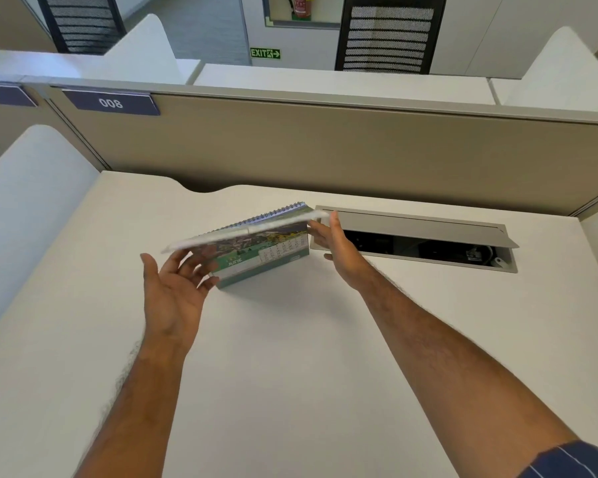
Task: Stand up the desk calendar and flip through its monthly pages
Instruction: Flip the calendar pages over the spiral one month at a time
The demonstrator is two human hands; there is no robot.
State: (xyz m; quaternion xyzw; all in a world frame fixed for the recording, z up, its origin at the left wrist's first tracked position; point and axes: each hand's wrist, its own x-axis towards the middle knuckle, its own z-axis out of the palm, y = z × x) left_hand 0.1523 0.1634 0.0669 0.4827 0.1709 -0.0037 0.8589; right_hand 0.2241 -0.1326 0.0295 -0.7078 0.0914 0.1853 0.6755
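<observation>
- At the far left we see a white side divider [32, 201] bounding the tabletop [290, 357], and on the beige partition [359, 146] behind it a dark label reading 008 [110, 103].
- Our left hand [173, 291] is palm-up with the fingers spread and open, its fingertips under the blurred left end of a lifted page [242, 231]; we cannot tell if they touch it.
- The desk calendar [263, 257] stands upright near the middle of the tabletop, spiral binding on top, a page marked JUNE facing us under the lifted one.
- Our right hand [335, 250] is at the calendar's right end, thumb up and fingers loosely open against the lifted page's right edge; whether it pinches the page we cannot tell.
- Just right of that hand, a cable tray [497, 267] set into the tabletop has its grey lid [411, 224] raised, with dark wiring inside.
- Beyond the partition stand two black mesh chairs [387, 32] and a green EXIT sign [265, 53].
</observation>
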